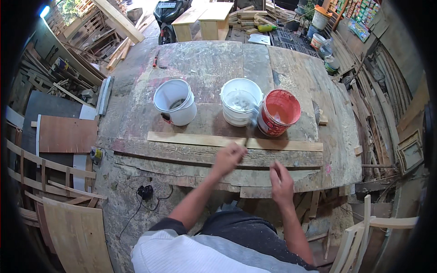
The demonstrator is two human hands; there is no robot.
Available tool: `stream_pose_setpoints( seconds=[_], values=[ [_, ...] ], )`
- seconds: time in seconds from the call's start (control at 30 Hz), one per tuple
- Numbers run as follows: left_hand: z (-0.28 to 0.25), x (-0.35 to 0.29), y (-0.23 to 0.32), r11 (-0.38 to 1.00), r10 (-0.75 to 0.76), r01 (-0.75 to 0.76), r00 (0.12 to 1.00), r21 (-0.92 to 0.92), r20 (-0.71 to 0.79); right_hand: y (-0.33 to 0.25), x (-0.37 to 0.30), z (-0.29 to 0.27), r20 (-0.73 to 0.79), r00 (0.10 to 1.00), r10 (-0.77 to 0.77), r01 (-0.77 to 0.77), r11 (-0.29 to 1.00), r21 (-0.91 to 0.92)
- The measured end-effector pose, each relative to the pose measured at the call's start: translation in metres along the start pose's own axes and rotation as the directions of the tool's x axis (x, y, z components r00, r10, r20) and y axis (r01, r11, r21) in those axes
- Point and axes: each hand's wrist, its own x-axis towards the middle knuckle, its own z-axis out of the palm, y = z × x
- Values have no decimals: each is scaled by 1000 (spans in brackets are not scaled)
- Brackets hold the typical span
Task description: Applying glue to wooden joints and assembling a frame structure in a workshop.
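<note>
White shirt fabric (182, 255) comes closest, beyond which the left hand (230, 157) grips a blurred tool (251, 129) between the middle white bucket (234, 117) and red bucket (276, 120), while the right hand (282, 183), loosely curled, whether holding anything I cannot tell, is near the worktable's (209, 68) front edge.

I can see a slim tool (248, 138), dark-handled and motion-blurred, slanting up and away from the left fingers (238, 149); a pale wooden strip (195, 139) lies flat, crosswise, stretching beyond them on both sides.
</note>
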Motion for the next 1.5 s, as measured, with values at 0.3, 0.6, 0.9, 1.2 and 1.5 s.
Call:
stream_pose_setpoints(
  seconds=[0.3,0.6,0.9,1.2,1.5],
  values=[
    [-19,47,-61,521,418,-119,899,845,-131,-25,215,97,364,902,-230,422,644,-638],
    [-38,58,-111,341,280,153,925,927,-255,65,352,207,682,719,-133,686,296,-665],
    [-39,60,-107,323,258,153,935,934,-242,14,351,144,644,742,187,469,542,-697],
    [-38,61,-135,382,277,155,921,911,-273,39,297,105,500,851,159,-249,961,119],
    [-41,56,-144,262,480,-80,875,962,-58,3,72,-86,-46,996,-73,86,855,511]
  ],
)
